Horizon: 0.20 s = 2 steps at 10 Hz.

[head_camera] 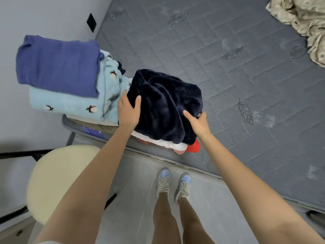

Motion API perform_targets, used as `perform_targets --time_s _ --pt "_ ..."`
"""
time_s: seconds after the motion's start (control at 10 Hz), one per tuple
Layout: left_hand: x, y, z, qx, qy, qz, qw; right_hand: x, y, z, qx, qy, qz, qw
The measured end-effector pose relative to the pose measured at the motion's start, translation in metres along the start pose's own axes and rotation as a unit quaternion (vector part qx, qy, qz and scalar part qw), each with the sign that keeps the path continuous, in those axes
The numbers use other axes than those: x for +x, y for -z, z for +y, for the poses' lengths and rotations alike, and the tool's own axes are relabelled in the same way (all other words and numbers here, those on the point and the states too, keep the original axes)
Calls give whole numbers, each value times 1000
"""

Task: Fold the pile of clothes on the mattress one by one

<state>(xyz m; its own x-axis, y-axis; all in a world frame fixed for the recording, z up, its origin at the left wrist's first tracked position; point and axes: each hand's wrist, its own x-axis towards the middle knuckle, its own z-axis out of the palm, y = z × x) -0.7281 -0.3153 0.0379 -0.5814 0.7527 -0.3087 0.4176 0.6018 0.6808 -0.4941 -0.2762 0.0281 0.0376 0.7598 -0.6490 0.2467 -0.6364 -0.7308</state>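
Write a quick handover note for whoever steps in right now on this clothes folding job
Left hand: gripping the left side of the dark navy fleece.
Right hand: gripping its right side.
The fleece sits on a white and red garment stack at the mattress edge.
Done: blue cloth and light blue patterned items stacked to the left.
Left: the crumpled beige fabric at the far corner, apparently unfolded; settle the fleece.

mattress grey, leaf pattern | fleece navy | towel blue | stool cream
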Motion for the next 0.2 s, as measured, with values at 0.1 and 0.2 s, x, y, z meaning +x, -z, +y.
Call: perform_targets --time_s 0.1,0.2 --pt "-20 9 12 44 -45 -1 998 -19 4 -15 -83 38 31 995" --pt "-33 13 25 103 -81 -19 991 -37 10 -30 -198 88 42 975"
